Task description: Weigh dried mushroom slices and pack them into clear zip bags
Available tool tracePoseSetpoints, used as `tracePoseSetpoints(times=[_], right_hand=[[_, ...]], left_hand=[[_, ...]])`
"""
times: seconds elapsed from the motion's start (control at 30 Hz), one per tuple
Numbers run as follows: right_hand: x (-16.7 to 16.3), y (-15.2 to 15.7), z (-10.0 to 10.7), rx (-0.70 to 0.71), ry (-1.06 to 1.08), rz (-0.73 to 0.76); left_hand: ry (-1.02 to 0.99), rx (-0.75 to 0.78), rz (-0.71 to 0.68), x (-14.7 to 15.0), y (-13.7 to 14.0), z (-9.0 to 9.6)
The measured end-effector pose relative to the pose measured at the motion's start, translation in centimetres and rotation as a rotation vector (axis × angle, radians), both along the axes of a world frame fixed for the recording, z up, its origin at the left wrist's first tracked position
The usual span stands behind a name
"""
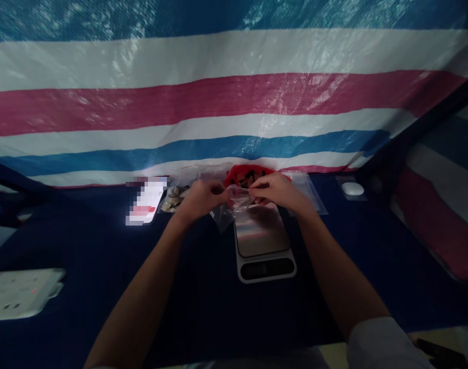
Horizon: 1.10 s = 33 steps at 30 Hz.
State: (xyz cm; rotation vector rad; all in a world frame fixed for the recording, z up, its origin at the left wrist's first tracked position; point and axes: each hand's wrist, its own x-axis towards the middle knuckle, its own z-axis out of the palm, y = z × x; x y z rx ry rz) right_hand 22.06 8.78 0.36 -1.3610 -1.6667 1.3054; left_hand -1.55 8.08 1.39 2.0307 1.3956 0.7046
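Between my two hands a clear plastic bag (pixel 239 199) is pinched above the far end of a kitchen scale (pixel 263 233). My left hand (pixel 203 199) grips the bag's left side with thumb and fingers together. On the other side my right hand (pixel 277 190) pinches its edge. Just behind the hands sits a red bag (pixel 234 174) with dark brown pieces in it, partly covered by my right hand. Left of my left hand lies a clear bag of pale, stone-like pieces (pixel 174 197). What the pinched bag contains is hard to make out.
A lit phone (pixel 151 200) lies at the left. Flat clear bags (pixel 308 192) rest at the right, and a white oval object (pixel 352 189) lies beyond them. A white power strip (pixel 24 294) occupies the near left. Striped plastic sheeting (pixel 218 97) closes off the back.
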Motion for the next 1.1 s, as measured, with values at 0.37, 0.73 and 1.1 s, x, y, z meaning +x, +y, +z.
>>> tracePoseSetpoints(times=[0.37, 0.73, 1.1], right_hand=[[0.1, 0.1, 0.4, -0.039, 0.076, -0.017], [0.4, 0.3, 0.1, 0.06, 0.059, -0.018], [2.6, 1.2, -0.4, 0.312, -0.118, -0.035]], left_hand=[[-0.067, 0.38, -0.031, 2.5, -1.8, -2.8], [-0.039, 0.398, 0.049, 5.1, -1.5, -5.0], [-0.133, 0.309, 0.071, 3.3, -1.4, -4.6]])
